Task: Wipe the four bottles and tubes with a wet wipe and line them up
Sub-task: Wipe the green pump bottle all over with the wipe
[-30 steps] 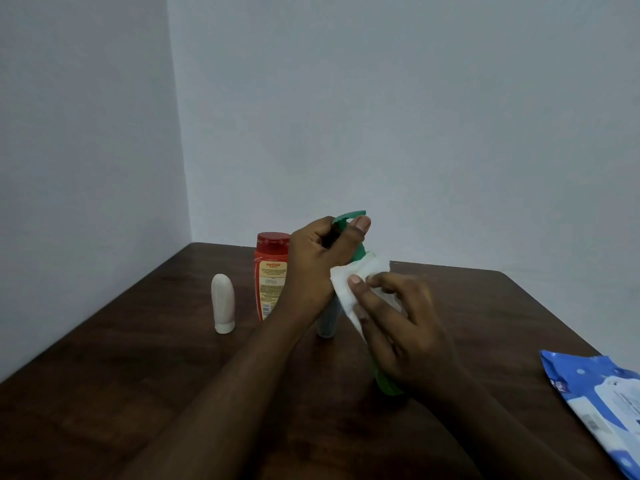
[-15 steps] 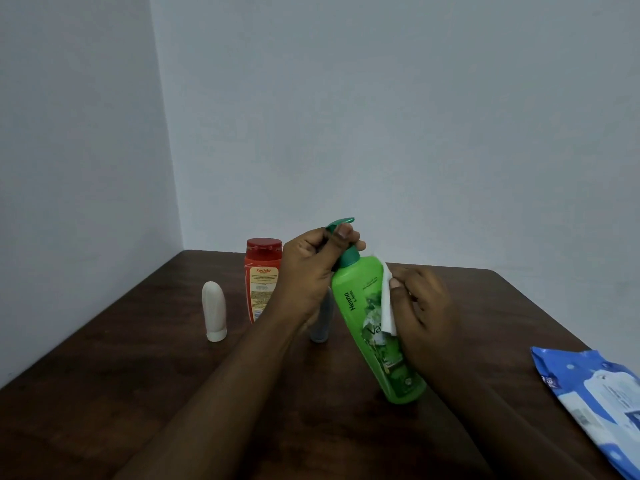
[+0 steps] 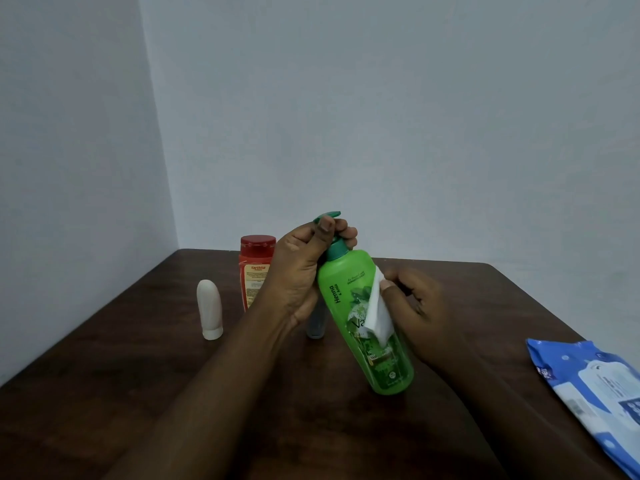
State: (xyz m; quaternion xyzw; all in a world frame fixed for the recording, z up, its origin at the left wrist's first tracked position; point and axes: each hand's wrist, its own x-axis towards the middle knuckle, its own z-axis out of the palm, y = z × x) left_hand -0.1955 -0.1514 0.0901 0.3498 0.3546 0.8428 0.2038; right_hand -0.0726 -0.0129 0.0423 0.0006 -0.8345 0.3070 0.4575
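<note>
Wipe (image 3: 375,313) lower on green bottle (image 3: 337,289) than before, in R hand (image 3: 419,303) pinch; L hand (image 3: 301,268) tight round pump neck (image 3: 334,249).

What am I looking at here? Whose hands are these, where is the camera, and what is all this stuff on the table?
There is no machine here. A person is working with two bare hands, and the single picture comes from a camera worn on their head, looking forward and down. That is why both forearms reach in from the bottom of the picture. The left hand grips the pump neck of a tilted green bottle. The right hand pinches a white wet wipe against the bottle's side. On the dark wooden table stand a white tube, a red bottle and a grey tube, which is partly hidden behind the left hand. At the right edge lies a blue pack of wipes.
</note>
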